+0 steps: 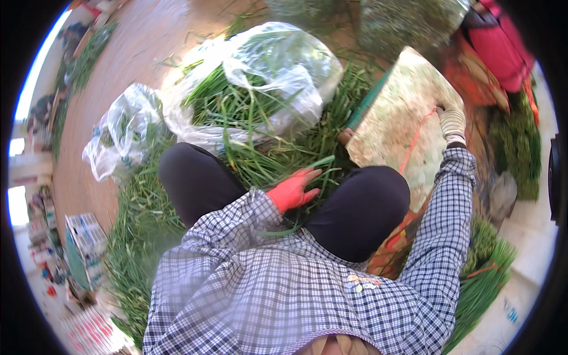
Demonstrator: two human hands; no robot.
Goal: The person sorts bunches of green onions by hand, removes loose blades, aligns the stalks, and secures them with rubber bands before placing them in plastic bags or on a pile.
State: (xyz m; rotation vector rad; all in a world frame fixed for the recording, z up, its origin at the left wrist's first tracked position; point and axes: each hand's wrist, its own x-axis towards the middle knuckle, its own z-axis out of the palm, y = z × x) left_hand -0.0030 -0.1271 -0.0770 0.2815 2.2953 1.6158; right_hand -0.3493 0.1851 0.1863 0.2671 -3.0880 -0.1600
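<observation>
My left hand, in a red glove, is between my knees with its fingers stretched and thumb apart. It lies against loose green stalks that look like chives or garlic greens; one thicker stalk passes just beyond its fingertips. My right hand, in a pale knitted glove, reaches out to the right over a worn, whitish board. Its fingers are closed on the end of a thin red string, which trails over the board toward my right knee. The fingertips are partly hidden.
A clear plastic bag full of greens stands ahead, with a smaller bag to its left. Greens are heaped at my left. Tied green bundles lie at right. A person in pink is at far right.
</observation>
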